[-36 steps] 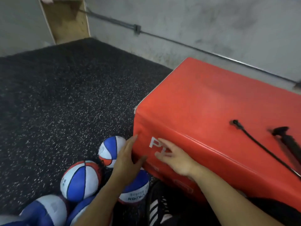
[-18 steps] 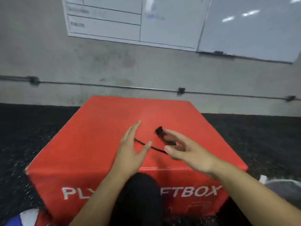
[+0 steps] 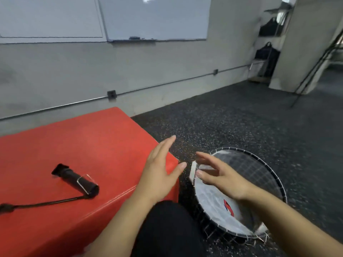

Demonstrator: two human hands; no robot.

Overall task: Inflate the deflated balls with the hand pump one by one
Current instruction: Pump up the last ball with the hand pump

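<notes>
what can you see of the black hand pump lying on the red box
The black hand pump lies on its side on top of the red padded box, untouched by either hand. It is a short matte cylinder with a flared end, a thin wire clip around its barrel, and a black hose trailing off to the left edge.
</notes>
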